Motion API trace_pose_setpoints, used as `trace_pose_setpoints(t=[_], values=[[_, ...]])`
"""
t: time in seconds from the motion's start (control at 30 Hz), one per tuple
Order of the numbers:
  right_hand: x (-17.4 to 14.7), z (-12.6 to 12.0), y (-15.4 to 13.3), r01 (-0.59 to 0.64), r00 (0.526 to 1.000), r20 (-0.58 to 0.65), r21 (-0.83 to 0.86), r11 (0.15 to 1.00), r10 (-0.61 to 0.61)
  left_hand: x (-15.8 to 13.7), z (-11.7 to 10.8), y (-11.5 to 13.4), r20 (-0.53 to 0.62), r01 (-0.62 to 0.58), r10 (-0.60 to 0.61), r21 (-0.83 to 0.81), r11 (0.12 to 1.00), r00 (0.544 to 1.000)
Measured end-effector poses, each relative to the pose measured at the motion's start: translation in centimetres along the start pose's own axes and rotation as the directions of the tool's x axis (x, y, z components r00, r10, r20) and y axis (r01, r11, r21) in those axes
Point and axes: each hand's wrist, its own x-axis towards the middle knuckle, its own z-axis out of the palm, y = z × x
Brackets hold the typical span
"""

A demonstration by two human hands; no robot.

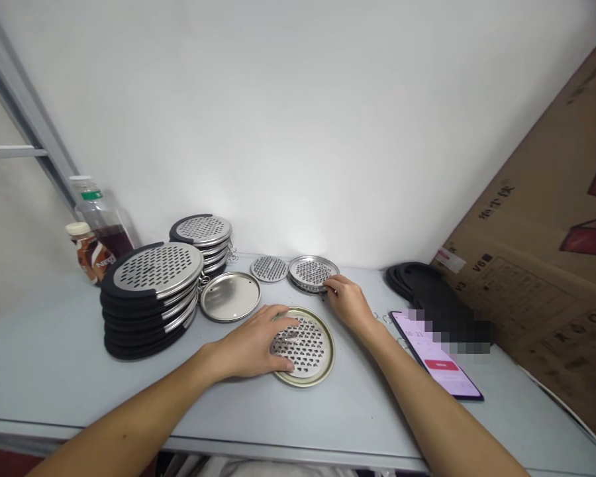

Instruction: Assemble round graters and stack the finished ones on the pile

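Note:
In front of me a round grater plate lies inside a shallow metal rim. My left hand rests over its left side, fingers spread apart. Farther back, my right hand touches the front right edge of a small stack of round metal graters, fingertips pinched together there. What the pinch holds is hidden. Beside that stack lies a loose perforated grater disc. To the left of it sits a plain round metal lid, with two small holes near its edge.
Two stacks of black-edged round graters, a near stack and a far stack, stand left. Behind them are a brown drink bottle and a larger clear bottle. Right are a phone, black round pieces and a cardboard box.

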Motion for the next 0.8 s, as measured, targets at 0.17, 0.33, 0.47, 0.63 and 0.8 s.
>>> trace_pose_setpoints(t=[0.17, 0.33, 0.47, 0.63, 0.8], values=[[0.1, 0.1, 0.2, 0.021, 0.998, -0.059, -0.005, 1.0, -0.021, -0.1, 0.2, -0.3, -0.001, -0.017, 0.017, -0.037, 0.999, 1.0], [0.0, -0.5, 0.0, 0.032, 0.987, -0.157, -0.018, 0.999, -0.034, 0.0, 0.3, -0.5, -0.027, -0.035, 0.033, -0.068, 0.997, 0.999], [-0.4, -1.8, -0.9, 0.115, 0.954, -0.277, -0.005, 0.993, -0.112, 0.5, 0.1, -0.4, -0.177, -0.027, 0.013, -0.074, 0.997, 0.984], [-1.2, -3.4, -2.6, 0.279, 0.86, -0.453, 0.032, 0.96, -0.235, 1.2, -0.8, -0.9, -0.5, 0.052, -0.086, -0.08, 0.995, 0.862], [-1.9, -4.3, -4.2, 0.335, 0.824, -0.505, 0.07, 0.939, -0.257, 1.7, -1.3, -1.8, -0.65, 0.022, -0.139, -0.185, 0.983, 0.747]])
